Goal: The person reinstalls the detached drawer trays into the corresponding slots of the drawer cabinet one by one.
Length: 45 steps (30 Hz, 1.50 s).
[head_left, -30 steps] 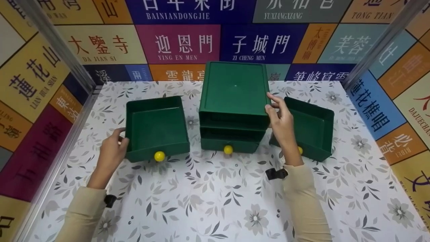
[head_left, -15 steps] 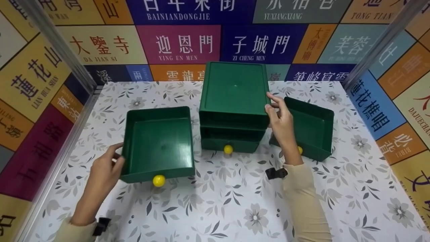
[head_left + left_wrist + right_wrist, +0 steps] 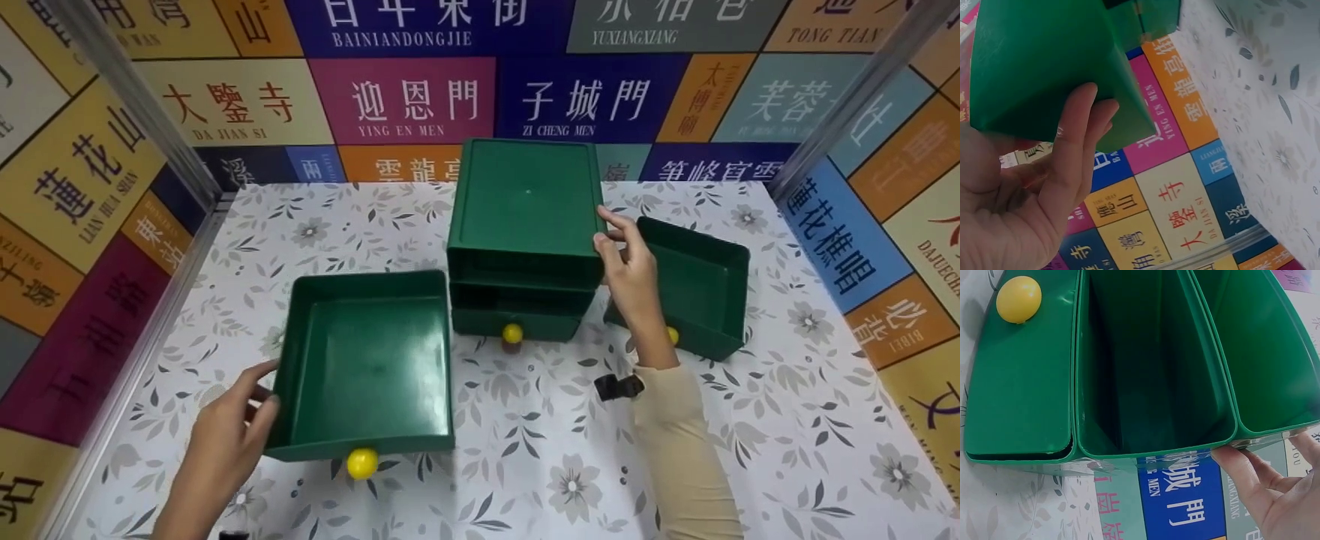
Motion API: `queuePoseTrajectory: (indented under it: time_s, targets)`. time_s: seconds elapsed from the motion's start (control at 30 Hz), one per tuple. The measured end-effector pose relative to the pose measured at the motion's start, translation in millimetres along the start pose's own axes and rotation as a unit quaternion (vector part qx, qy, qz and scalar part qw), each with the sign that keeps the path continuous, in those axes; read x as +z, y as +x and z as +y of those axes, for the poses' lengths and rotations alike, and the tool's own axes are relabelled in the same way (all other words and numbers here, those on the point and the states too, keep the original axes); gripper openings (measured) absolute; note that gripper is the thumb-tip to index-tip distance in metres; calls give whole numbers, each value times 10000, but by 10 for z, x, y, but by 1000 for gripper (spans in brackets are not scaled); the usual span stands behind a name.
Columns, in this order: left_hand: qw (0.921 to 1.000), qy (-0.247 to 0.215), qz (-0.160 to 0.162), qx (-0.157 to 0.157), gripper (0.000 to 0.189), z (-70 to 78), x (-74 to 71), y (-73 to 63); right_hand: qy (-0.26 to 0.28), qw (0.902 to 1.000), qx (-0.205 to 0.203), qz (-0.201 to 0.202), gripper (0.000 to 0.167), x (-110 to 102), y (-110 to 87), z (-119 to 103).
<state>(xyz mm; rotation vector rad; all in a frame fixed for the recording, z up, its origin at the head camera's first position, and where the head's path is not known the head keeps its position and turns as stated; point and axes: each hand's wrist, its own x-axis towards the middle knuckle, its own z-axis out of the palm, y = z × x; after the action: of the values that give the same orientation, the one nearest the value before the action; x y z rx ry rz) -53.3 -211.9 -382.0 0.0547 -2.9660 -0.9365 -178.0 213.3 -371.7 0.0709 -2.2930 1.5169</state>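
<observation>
Fingers (image 3: 1075, 121) of the left hand (image 3: 225, 427) are gripping a drawer (image 3: 375, 367) by its side, front-left of the cabinet (image 3: 525, 199); the right hand (image 3: 632, 262), loosely spread, is touching the cabinet's side. Carrying is seemingly underway, probably calling for level support next.

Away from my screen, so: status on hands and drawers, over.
Left hand holding left drawer by its left side. Right hand touching cabinet. In the way: right arm, partly hiding right drawer beside cabinet.
</observation>
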Motion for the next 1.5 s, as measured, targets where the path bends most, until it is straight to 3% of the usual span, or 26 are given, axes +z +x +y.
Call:
queuePoseTrajectory:
  time_s: [0.2, 0.4, 0.67, 1.5]
  targets:
    - [9997, 49, -208, -80, 41, 175, 84, -92, -1, 10000, 25, 14, 38, 0, 2, -13]
    - [9994, 64, -335, 21, 40, 339, 284, -115, -77, 10000, 17, 36, 38, 1, 5, -12]
    - [9987, 43, -140, 496, 36, 484, 543, -89, 20, 9999, 126, -69, 38, 0, -4, 1]
    - [9923, -375, -3, 1179, 36, 932, 1104, -8, 69, 10000, -48, -52, 38, -10, -7, -6]
